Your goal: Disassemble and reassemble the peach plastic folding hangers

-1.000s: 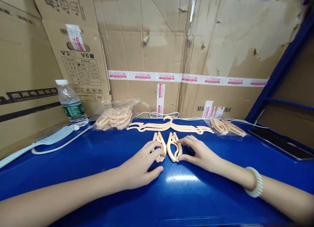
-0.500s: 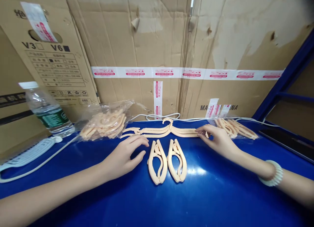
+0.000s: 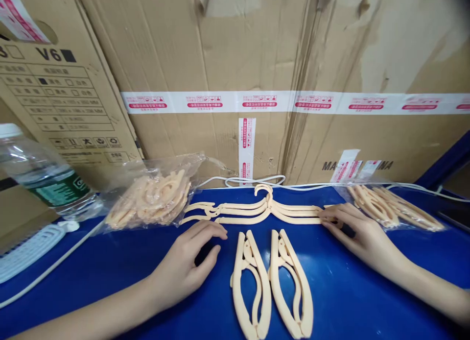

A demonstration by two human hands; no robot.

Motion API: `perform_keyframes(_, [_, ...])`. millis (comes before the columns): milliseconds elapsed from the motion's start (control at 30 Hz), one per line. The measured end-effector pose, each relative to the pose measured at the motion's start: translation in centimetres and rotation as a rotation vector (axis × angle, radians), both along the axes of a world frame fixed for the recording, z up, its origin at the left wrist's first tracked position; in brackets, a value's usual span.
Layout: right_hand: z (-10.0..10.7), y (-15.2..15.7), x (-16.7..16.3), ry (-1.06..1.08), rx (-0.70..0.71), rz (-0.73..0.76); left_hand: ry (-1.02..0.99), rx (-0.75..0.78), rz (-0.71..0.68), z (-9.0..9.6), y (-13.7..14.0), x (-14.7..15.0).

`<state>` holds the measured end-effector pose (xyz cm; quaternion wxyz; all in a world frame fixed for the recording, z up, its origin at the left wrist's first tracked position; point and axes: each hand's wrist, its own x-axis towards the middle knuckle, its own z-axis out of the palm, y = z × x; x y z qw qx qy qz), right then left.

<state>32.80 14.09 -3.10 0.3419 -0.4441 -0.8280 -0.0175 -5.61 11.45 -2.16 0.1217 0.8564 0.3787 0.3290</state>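
Near the back of the blue table lies a stack of unfolded beige folding hangers, their hooks pointing toward the cardboard. My right hand has its thumb and fingers closed around the hangers' right end, which it partly hides. By the left end, my left hand hovers or rests with thumb and forefinger apart, holding nothing. Whether its fingertips touch the lowest hanger arm, I cannot tell. Two folded beige hangers stand out in front: one on the left and one on the right, side by side and flat on the table.
A clear bag of beige hangers lies at the left, another bag at the right. Beyond the left arm are a water bottle, a pale hairbrush and a white cable. Cardboard walls the back.
The view has come closer and tilted down, so the hangers look larger. Both hands keep nearly the same places beside the unfolded stack.
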Motion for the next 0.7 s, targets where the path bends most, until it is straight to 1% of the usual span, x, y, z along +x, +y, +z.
perform_keyframes(233, [-0.4,0.1,0.3,-0.044,0.006,0.011,-0.036,-0.015,0.001,-0.1,0.0,-0.1])
perform_keyframes(367, [-0.5,0.2,0.3,-0.043,-0.042,0.016,-0.033,-0.010,0.008,-0.1,0.0,-0.2])
perform_keyframes(500, [-0.2,0.3,-0.1,-0.074,-0.092,0.037,-0.034,-0.003,0.021,0.0,0.0,-0.2])
perform_keyframes(600, [0.3,0.1,-0.6,-0.070,-0.098,0.038,-0.037,-0.014,0.063,0.4,0.0,-0.2])
perform_keyframes(700, [0.6,-0.2,-0.6,-0.017,-0.087,0.021,-0.097,-0.084,0.108,1.2,-0.2,0.1])
